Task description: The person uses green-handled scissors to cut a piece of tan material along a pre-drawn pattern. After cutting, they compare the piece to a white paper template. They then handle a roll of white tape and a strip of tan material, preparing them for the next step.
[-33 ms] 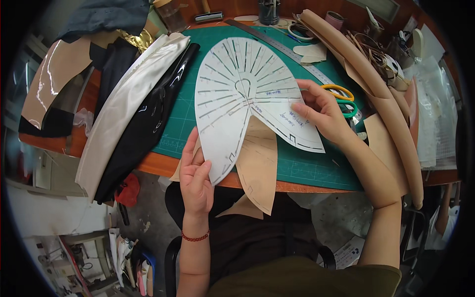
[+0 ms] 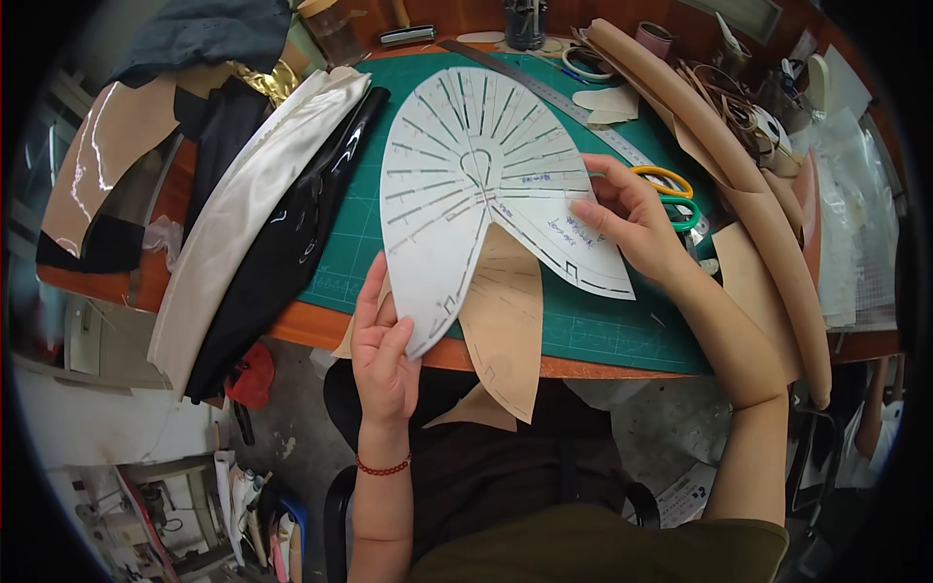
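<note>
A white pattern template (image 2: 428, 223), rounded at the top with two pointed lobes, is lifted above the green cutting mat. Slits fan out around its middle, and handwriting marks the right lobe. My left hand (image 2: 382, 350) pinches the tip of the left lobe between thumb and fingers. My right hand (image 2: 627, 209) grips the right edge, thumb on top and fingers mostly behind. Beneath it, a tan leather piece (image 2: 505, 335) with matching dashed marks reaches past the table edge, partly hidden by the template. Another tan piece (image 2: 476, 410) shows lower down, above my lap.
On the green cutting mat (image 2: 603, 335) lie a steel ruler (image 2: 544, 92) and scissors (image 2: 671, 185) with yellow and green handles. Rolled white (image 2: 258, 214) and black material (image 2: 282, 243) flank the left; a long tan leather roll (image 2: 748, 204) curves along the right.
The white template has tilted and shifted very slightly to the left and away from me. Both hands keep their hold.
</note>
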### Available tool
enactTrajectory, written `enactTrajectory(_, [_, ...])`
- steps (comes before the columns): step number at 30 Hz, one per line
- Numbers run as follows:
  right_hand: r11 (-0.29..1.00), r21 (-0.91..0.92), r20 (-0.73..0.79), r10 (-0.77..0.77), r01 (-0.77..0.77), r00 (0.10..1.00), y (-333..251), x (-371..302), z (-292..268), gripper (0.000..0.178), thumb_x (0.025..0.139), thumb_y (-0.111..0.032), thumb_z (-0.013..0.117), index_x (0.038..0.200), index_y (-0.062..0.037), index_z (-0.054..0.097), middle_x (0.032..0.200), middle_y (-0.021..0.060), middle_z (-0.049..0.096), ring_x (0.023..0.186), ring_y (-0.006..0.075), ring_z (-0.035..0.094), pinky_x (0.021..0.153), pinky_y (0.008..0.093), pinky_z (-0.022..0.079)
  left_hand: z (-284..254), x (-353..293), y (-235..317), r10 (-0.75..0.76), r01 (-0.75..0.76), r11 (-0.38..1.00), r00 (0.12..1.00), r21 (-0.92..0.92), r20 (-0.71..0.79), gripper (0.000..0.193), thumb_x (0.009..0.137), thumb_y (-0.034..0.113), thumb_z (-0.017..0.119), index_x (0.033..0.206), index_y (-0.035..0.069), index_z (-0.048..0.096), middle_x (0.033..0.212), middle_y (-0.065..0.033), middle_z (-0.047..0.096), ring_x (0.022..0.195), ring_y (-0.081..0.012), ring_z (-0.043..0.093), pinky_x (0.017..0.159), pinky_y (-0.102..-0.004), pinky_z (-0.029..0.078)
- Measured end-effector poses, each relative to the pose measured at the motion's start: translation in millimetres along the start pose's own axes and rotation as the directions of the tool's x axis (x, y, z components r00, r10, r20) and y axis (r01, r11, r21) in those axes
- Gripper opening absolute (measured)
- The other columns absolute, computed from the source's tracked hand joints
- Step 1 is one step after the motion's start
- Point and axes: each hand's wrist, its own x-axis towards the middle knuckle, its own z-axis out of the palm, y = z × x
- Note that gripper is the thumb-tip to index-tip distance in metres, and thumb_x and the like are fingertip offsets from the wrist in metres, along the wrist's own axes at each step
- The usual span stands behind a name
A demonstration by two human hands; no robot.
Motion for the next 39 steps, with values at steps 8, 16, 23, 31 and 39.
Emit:
enactTrajectory(8, [0.999,0.015,-0.002,0.038,-0.038,0.999,-4,0,-3,0.042,0.092,-0.01,0.061,0.13,-0.0032,0.046,0.109,0.0097,0.066,0.094,0.01,0.063,0.081,0.0225,0.05,1,1,-1,-0.003,0.003,0.999,1.0,0.051,0.003,0.062,0.089,-0.005,0.04,0.148,0.005,0.023,0.144,-0.0168,0.04,0.126,-0.0329,0.049,0.099,-0.0491,0.05])
enactTrajectory(16, [0.998,0.055,0.053,-0.019,0.016,0.998,-2,-3,-5,0.044,0.086,-0.004,0.06,0.128,-0.003,0.048,0.114,0.0064,0.063,0.095,0.0088,0.062,0.084,0.0237,0.048,1,0,1,-0.011,0.011,1.0,1.0,0.01,0.003,0.059,0.091,-0.006,0.04,0.148,0.005,0.024,0.143,-0.0168,0.042,0.126,-0.0317,0.05,0.101,-0.0475,0.048])
enactTrajectory(23, [1.0,0.0,0.078,-0.003,0.003,0.997,-11,-4,-2,0.044,0.083,-0.004,0.06,0.126,-0.0025,0.049,0.114,0.0062,0.062,0.099,0.0098,0.06,0.087,0.0249,0.046,-2,1,1,-0.017,0.017,1.0,1.0,0.01,0.004,0.06,0.09,-0.005,0.042,0.147,0.006,0.026,0.143,-0.0165,0.042,0.125,-0.033,0.05,0.099,-0.0474,0.05])
enactTrajectory(31, [0.988,-0.108,0.068,-0.099,0.106,0.993,9,-1,-9,0.03,0.081,-0.007,0.061,0.109,-0.0023,0.054,0.088,0.0004,0.057,0.075,0.0059,0.052,0.067,0.0222,0.044,-2,-3,-2,-0.001,0.002,0.998,1.0,0.07,-0.022,0.064,0.087,-0.002,0.047,0.147,0.006,0.025,0.142,-0.0155,0.042,0.123,-0.0324,0.052,0.095,-0.0472,0.051])
enactTrajectory(39, [0.982,-0.078,0.11,-0.165,0.174,0.98,13,3,-10,0.034,0.075,-0.002,0.055,0.109,0.0006,0.055,0.087,0.0011,0.055,0.078,0.0067,0.05,0.068,0.0238,0.045,-11,-6,-10,0.04,-0.04,0.995,0.999,0.095,0.002,0.061,0.089,0.004,0.052,0.144,0.003,0.026,0.132,-0.0188,0.049,0.107,-0.0325,0.063,0.087,-0.0402,0.055])
